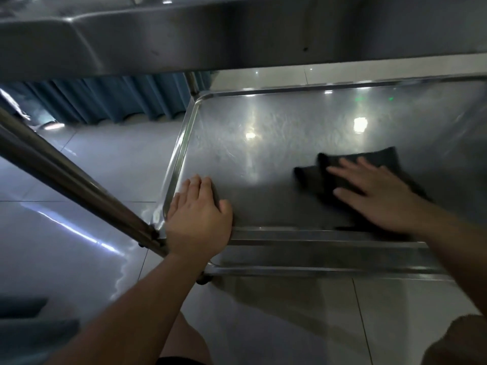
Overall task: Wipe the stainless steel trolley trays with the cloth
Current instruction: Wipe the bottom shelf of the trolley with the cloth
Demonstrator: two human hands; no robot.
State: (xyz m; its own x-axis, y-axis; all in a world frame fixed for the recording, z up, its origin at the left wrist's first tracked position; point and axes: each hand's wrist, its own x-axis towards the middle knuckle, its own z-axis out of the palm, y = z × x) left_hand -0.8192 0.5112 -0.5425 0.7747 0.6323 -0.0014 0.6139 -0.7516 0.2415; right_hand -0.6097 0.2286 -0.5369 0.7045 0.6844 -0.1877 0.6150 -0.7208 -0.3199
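Note:
The lower stainless steel trolley tray (263, 122) fills the middle of the view, its surface shiny with light reflections. A dark cloth (369, 160) lies flat on the tray toward the right. My right hand (379, 192) presses flat on the cloth with its fingers spread. My left hand (197, 217) rests on the tray's near left corner, fingers over the rim. The upper tray (237, 35) hangs overhead across the top of the view.
A steel trolley post (66, 169) slants from upper left down to the tray's near left corner. A blue curtain (105, 101) hangs behind at the left. Glossy floor tiles (79, 233) surround the trolley. My knees show at the bottom edge.

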